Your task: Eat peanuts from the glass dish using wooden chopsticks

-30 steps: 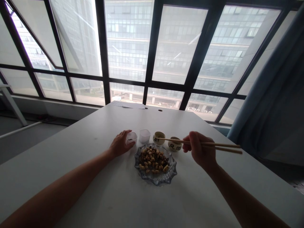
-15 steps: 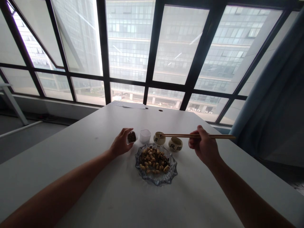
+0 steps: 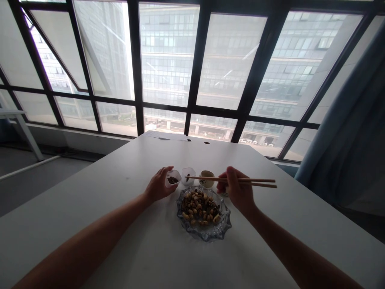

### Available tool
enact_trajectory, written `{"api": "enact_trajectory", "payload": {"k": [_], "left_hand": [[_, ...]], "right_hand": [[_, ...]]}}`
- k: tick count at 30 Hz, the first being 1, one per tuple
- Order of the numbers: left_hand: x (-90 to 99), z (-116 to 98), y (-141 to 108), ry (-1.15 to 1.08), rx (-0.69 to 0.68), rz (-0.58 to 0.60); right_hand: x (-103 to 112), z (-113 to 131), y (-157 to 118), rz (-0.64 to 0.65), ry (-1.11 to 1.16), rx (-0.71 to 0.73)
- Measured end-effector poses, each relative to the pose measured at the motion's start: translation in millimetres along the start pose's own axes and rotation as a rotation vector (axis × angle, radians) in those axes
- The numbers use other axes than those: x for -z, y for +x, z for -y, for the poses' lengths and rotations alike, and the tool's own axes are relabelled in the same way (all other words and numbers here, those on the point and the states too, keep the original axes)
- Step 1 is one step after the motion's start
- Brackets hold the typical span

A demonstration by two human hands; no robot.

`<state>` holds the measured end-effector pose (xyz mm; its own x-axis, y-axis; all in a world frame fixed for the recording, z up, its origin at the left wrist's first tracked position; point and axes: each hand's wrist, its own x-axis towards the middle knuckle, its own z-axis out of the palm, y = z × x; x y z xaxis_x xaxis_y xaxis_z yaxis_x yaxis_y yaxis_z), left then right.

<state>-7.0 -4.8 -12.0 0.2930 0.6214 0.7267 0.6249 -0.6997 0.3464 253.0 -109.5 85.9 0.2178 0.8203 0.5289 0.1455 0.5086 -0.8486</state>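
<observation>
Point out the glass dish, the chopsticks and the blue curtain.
Glass dish (image 3: 207,234): head view, on its near rim.
Chopsticks (image 3: 258,180): head view, on the rear length of one stick.
Blue curtain (image 3: 350,120): head view, on its hanging cloth.

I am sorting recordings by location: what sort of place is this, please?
Probably an office or meeting room: large black-framed windows looking onto a multi-storey building, and a wide white table.
</observation>
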Motion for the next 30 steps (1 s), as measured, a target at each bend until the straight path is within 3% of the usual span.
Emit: {"api": "enact_trajectory", "payload": {"k": [4, 7, 10, 13, 17, 21, 23, 27, 30], "left_hand": [[-0.1, 0.7, 0.2, 0.012, -0.020, -0.008], [-0.1, 1.1, 0.4, 0.016, -0.033, -0.003], [-0.8, 1.3, 0.4, 0.013, -0.036, 0.012], [-2.3, 1.7, 0.7, 0.014, -0.033, 0.033], [-3.6, 3.1, 0.7, 0.031, -0.018, 0.049], [-3.0, 4.5, 0.1, 0.059, -0.001, 0.045], [-2.0, 4.6, 0.0, 0.069, 0.010, 0.043], [-0.1, 4.3, 0.1, 0.073, 0.031, 0.048], [0.3, 4.4, 0.0, 0.077, 0.042, 0.053]], "right_hand": [[-36.3, -17.6, 7.0, 0.174, -0.053, 0.018], [-43.2, -27.1, 11.7, 0.269, -0.076, -0.020], [-25.9, -24.5, 10.6, 0.162, -0.022, -0.059], [7.3, -13.7, 5.5, 0.088, 0.008, -0.117], [47.1, -1.5, -4.7, 0.274, -0.027, -0.297], [62.9, -3.5, -18.4, 0.393, -0.128, -0.352], [64.9, -10.3, -25.3, 0.346, -0.137, -0.288], [66.2, -28.3, -38.0, 0.112, -0.112, -0.092], [64.8, -38.6, -47.9, 0.004, -0.052, -0.080]]}}
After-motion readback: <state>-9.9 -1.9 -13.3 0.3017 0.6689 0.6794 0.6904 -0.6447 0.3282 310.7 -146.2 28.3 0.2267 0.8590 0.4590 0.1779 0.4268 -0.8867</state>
